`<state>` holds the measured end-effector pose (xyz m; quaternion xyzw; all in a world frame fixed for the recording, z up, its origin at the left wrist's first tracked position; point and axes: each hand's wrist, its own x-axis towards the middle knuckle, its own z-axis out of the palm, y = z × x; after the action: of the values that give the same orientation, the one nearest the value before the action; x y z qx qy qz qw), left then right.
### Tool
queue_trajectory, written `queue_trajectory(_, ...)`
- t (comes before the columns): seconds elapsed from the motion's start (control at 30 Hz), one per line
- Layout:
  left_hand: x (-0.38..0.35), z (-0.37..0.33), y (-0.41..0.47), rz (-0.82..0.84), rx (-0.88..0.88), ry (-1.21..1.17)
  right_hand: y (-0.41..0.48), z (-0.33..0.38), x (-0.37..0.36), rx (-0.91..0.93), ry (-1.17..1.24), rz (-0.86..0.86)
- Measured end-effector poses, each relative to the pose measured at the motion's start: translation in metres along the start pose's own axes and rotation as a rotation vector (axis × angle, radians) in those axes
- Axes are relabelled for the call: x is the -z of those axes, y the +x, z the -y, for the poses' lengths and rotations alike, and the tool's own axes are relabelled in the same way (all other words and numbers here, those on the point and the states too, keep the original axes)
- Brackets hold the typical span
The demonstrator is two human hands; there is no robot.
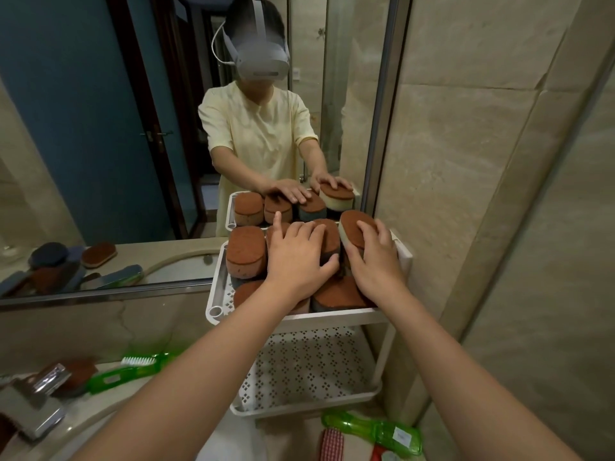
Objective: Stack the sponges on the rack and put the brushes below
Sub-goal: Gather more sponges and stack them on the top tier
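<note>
Right hand (376,261): fingers curled over the top of the cream-based sponge (352,227), thumb on its near side, grasping it. That sponge sits tilted at the right rear of the top shelf (332,317) of the white rack (386,347). Left hand (299,257): released, holding nothing. My fingers are spread and laid on the brown-topped sponges (246,252) in the middle of the same shelf, index finger lifted clear, thumb against the side of one. These sponges fill the top shelf, packed touching one another: stacked at the rear, lower ones along the front rim under my wrists. Lower shelf (309,367) of the rack: perforated white tray, directly beneath. One green brush (133,372) lies on the counter to the left of the rack, white bristles up. A second green brush (376,427) lies on the counter just in front of the rack, with a red-checked item (331,442) beside it; I cannot tell what that is. Another brown sponge (78,374) lies further left of the rack, next to the chrome tap (36,404). Mirror (100,128) directly behind the rack.
</note>
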<state>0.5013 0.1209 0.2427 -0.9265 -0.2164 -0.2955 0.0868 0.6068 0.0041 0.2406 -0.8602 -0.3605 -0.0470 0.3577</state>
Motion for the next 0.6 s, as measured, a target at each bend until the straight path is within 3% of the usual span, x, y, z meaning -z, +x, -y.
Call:
queue_trajectory(0.1,0.0014,-0.0011,-0.0016,-0.02,-0.016,-0.025,0.0011,-0.0001,-0.0008,-0.016,-0.033,0.069)
queue_trajectory(0.3,0.0023,-0.0013,-0.0021,-0.052,-0.019,-0.051,-0.0009,0.0015,0.0001,0.055,-0.213,0.012)
queue_trajectory(0.6,0.0018,-0.0024,-0.003,-0.098,-0.013,-0.16,-0.0034,0.0041,0.0023,0.105,-0.208,0.019)
